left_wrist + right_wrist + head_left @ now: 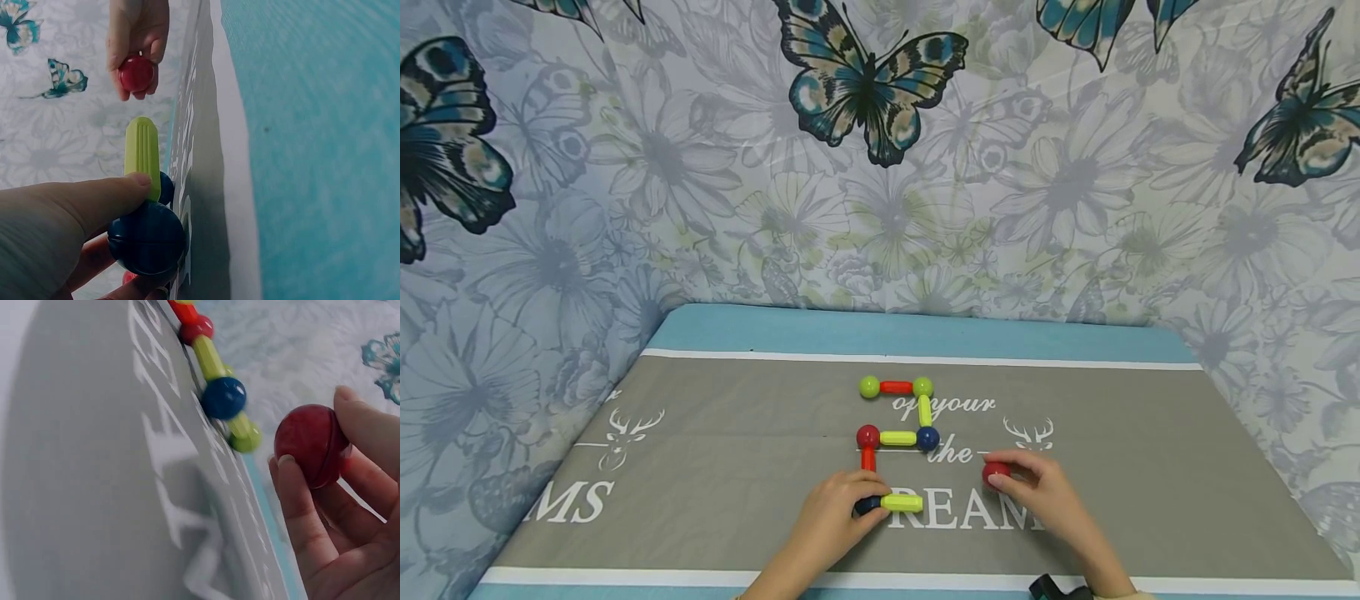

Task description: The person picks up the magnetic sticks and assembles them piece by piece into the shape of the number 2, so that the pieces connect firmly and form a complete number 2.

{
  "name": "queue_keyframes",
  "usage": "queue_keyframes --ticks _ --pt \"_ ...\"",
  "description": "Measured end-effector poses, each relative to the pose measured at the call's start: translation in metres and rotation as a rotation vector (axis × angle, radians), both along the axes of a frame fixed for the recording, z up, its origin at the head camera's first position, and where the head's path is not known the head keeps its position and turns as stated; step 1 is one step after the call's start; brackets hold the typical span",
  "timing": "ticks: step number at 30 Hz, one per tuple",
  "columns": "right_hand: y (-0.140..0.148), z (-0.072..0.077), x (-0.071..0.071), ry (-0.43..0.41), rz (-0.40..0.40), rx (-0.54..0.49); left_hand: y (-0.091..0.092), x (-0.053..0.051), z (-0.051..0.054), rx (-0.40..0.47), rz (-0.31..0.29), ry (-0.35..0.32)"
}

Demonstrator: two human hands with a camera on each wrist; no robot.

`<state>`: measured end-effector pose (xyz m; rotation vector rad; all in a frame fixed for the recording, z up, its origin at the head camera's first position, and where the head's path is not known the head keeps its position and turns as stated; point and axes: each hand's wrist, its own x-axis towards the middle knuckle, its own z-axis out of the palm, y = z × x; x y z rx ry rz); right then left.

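Note:
A zigzag chain of coloured balls and rods lies on the grey cloth, with a lime ball (869, 387) at its far end. From its red ball (868, 437), a red rod (868, 459) leads toward the near blue ball (147, 239). My left hand (831, 512) grips that blue ball, its thumb against the lime rod (901, 503), whose other end points right and is free. To the right, apart from the chain, my right hand (1048, 496) pinches a loose red ball (311, 445) between thumb and fingers.
The grey printed cloth (737, 417) has white borders and blue-green strips at its front and back edges. Behind it hangs a floral fabric (715, 208) with butterflies. A black object (1060, 588) shows by the right wrist at the bottom edge.

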<state>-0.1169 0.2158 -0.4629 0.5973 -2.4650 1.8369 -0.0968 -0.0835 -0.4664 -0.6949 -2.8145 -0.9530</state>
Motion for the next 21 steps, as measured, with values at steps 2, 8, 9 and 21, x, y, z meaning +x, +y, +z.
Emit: queue_keyframes --ticks 2,8,9,21 --pt "-0.006 -0.002 0.001 -0.019 0.018 -0.018 0.0 0.0 0.0 0.0 0.0 0.0" --pt "-0.025 -0.01 0.004 -0.092 0.081 -0.073 0.0 0.001 0.0 0.003 -0.001 -0.002" --pt "-0.028 -0.011 0.005 -0.1 0.082 -0.069 0.0 0.001 0.001 0.004 0.0 -0.003" --pt "-0.052 -0.024 0.014 -0.075 0.148 -0.122 0.0 0.0 0.001 -0.007 0.003 -0.013"
